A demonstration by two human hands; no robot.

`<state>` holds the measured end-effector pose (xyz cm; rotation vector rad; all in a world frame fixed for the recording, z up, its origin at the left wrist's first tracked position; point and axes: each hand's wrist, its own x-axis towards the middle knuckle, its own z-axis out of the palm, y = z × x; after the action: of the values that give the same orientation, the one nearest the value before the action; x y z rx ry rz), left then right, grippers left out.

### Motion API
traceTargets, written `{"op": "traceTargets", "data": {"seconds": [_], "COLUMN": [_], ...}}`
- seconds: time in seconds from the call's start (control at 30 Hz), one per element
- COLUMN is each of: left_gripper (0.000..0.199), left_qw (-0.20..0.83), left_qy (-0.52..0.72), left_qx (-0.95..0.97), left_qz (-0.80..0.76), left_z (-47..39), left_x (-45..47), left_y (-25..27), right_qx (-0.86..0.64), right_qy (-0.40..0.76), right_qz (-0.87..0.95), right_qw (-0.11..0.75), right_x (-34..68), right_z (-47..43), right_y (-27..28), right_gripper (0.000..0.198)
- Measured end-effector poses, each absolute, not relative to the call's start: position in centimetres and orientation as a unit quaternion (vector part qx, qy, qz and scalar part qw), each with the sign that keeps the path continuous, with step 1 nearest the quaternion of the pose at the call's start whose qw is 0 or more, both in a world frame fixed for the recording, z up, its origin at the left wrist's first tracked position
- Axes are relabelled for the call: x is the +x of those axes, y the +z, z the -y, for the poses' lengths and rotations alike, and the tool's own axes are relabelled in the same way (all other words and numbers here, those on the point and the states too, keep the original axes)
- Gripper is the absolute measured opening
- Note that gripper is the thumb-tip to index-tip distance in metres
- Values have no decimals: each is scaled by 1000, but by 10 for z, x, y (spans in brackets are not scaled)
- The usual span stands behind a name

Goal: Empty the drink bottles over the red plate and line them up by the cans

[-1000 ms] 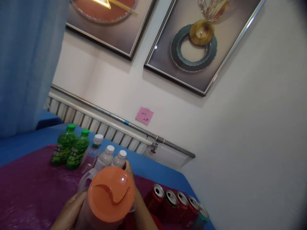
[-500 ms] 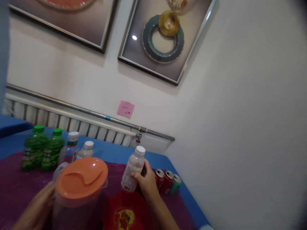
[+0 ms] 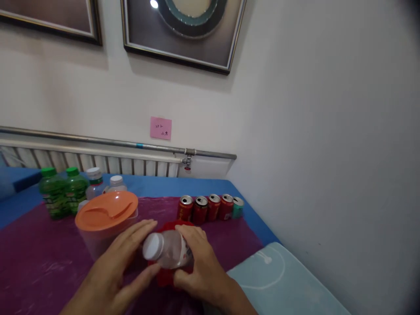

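The right hand (image 3: 197, 260) wraps a small pale bottle (image 3: 170, 250), tipped on its side with its white cap (image 3: 152, 247) pointing at the left hand (image 3: 123, 262). The left hand is half open, its fingers (image 3: 141, 229) and thumb bracketing the cap; whether they press it cannot be told. The bottle hangs just above a red patch (image 3: 164, 275) on the purple cover of the bench (image 3: 39, 262).

Just beyond the left hand stands a clear pitcher with an orange lid (image 3: 106, 210). Farther behind it, 2 green bottles (image 3: 62, 192) and 2 white-capped bottles (image 3: 103, 183) line up near the bench's far edge. Beyond the right hand, 5 cans (image 3: 210, 206) stand in a row, shoulder to shoulder, close to the bench's right edge.

Open purple surface spreads left of the left hand. A pale blue cushion (image 3: 282, 280) sits right of the right hand, past the bench corner, against the wall (image 3: 328, 131). A radiator (image 3: 98, 159) and a pink note (image 3: 160, 128) run behind.
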<state>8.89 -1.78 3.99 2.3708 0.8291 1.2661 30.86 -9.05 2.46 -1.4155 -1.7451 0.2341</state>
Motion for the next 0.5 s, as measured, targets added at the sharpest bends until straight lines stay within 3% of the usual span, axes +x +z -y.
{"op": "traceTargets", "data": {"seconds": [0.17,0.37,0.5], "left_gripper": [32,56,58], "left_qw": [273,362,422], "left_qy": [383,347,258], "left_qx": [828,715,720], "left_qz": [-305,-487,-487], "left_z": [17,18,20], "left_x": [94,79,62], "left_y": [50,51,29], "right_qx": [-557,-578,-602], "right_qy": [86,-5,-26], "right_qz": [729,742,700], "right_qw": [390,340,383], "right_x": [309,312,323], "right_z": [98,95,91], "right_y": [26,24,16], "right_gripper": [77,67,65]}}
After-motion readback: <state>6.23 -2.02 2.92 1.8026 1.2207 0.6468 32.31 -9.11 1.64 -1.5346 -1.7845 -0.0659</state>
